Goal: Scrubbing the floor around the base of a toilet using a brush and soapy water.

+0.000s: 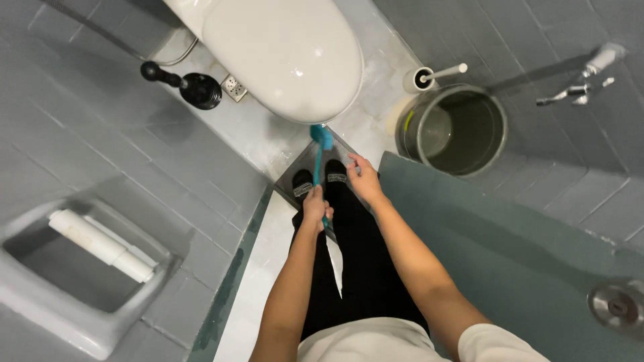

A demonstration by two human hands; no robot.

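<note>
I look down at a white toilet [282, 53] with its lid shut. A teal long-handled brush [320, 144] points at the front of the bowl, its head touching just under the rim. My left hand [314, 208] is shut around the lower end of the handle. My right hand [363, 179] hovers just right of the handle with fingers spread, and I cannot tell if it touches the brush. My legs in black trousers and dark slippers [303, 184] stand on the pale floor below.
A grey bucket [451, 129] stands right of the toilet, with a white brush holder [421, 78] behind it. A black plunger [191, 86] lies at the left. A recessed paper holder with a roll [100, 245] is on the left wall. A wall tap [580, 90] is at the right.
</note>
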